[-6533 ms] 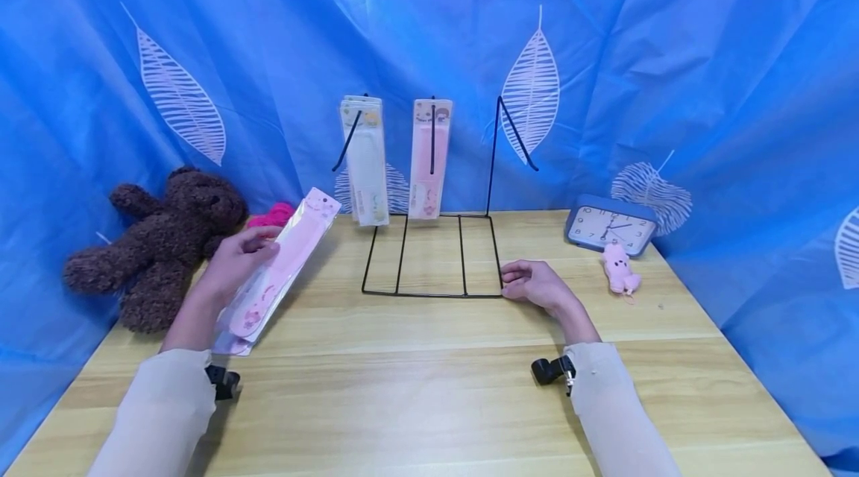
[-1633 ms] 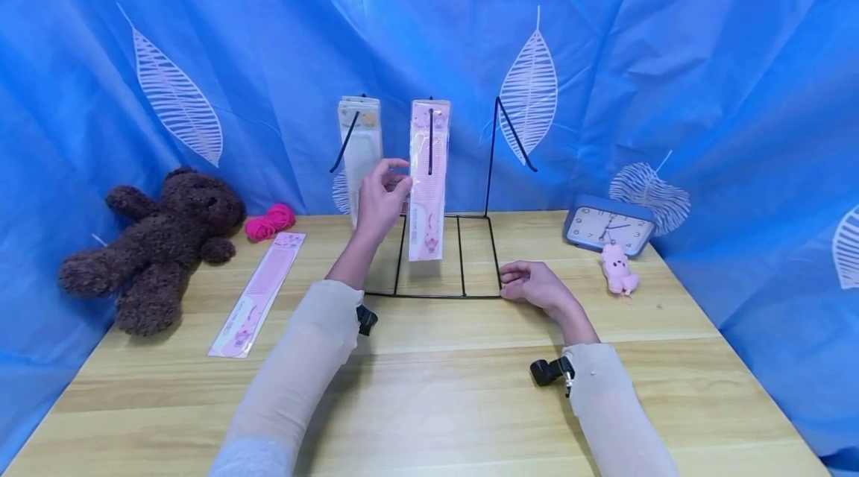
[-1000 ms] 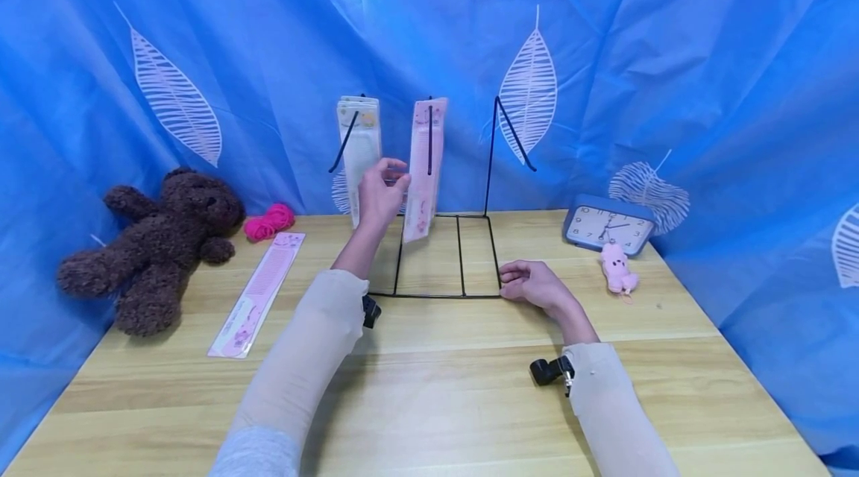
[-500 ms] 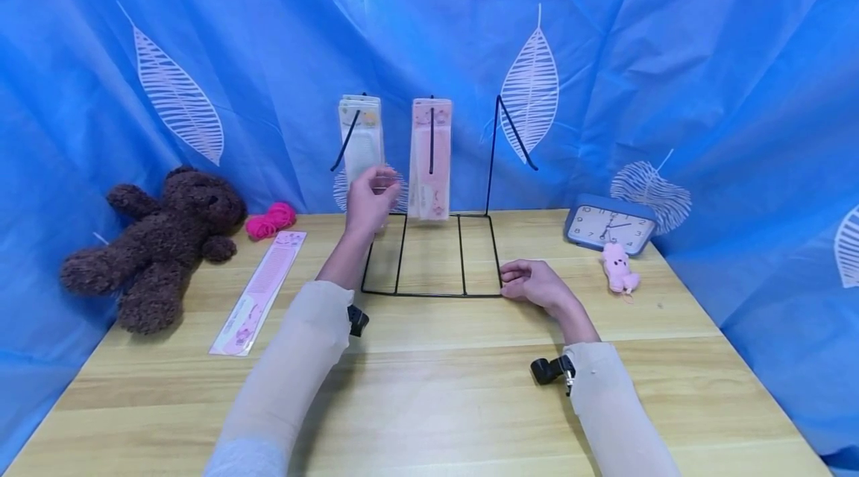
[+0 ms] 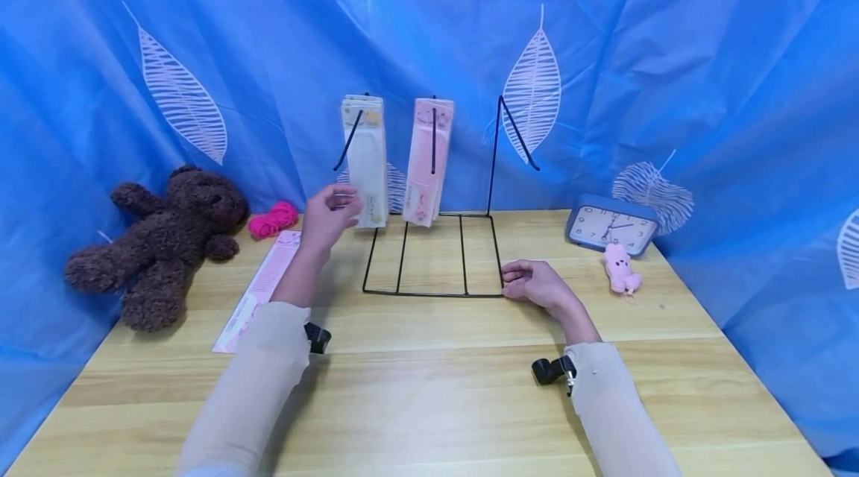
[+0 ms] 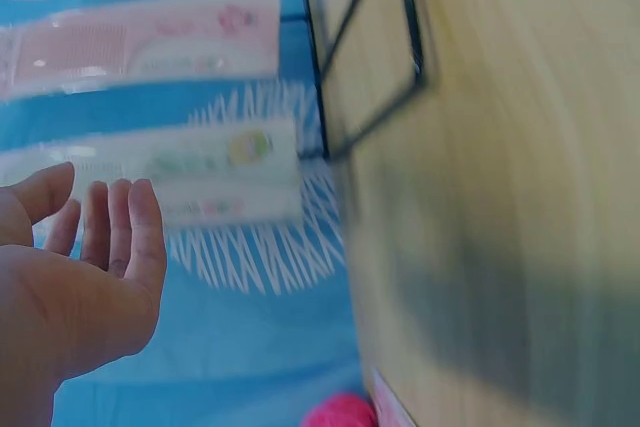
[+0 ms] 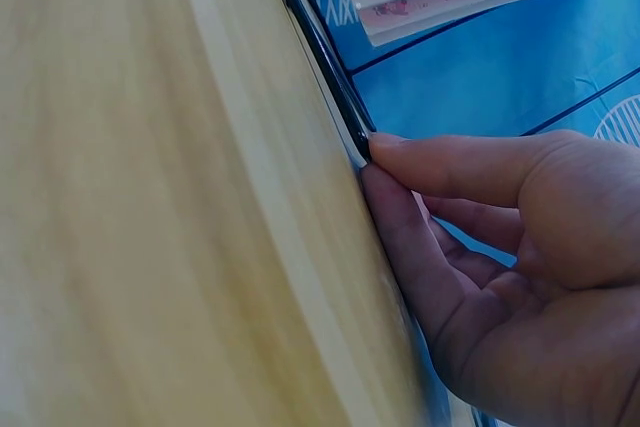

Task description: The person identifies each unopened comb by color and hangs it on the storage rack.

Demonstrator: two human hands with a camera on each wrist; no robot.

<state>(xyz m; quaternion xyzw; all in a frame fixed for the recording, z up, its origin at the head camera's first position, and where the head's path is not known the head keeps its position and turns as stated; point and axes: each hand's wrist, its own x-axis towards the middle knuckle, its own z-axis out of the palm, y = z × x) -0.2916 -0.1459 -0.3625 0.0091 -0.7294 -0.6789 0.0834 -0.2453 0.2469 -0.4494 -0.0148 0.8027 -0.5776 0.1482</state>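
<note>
A black wire display rack (image 5: 432, 295) stands on the table, with packaged combs on two of its hooks. Pale green packs (image 5: 367, 164) hang on the left hook; pink packs (image 5: 424, 179) hang slightly askew on the middle one. My left hand (image 5: 327, 218) is in the air just left of the green packs, fingers loosely bent and nothing in them, as the left wrist view shows. My right hand (image 7: 500, 237) pinches the rack's front right corner between thumb and index finger. One more pink packaged comb (image 5: 251, 298) lies on the table, partly hidden behind my left forearm.
A brown teddy bear (image 5: 171, 238) and a bundle of pink yarn (image 5: 273, 220) lie at the left. A blue clock (image 5: 612, 223) and a small pink plush (image 5: 621, 268) are at the right. The right hook (image 5: 519, 134) carries no pack. A blue curtain (image 5: 443, 30) hangs behind.
My left hand first held pink packs over the table's left side. One now hangs on the middle hook, another lies on the table. The hand has since drawn back left; my right hand has stayed put.
</note>
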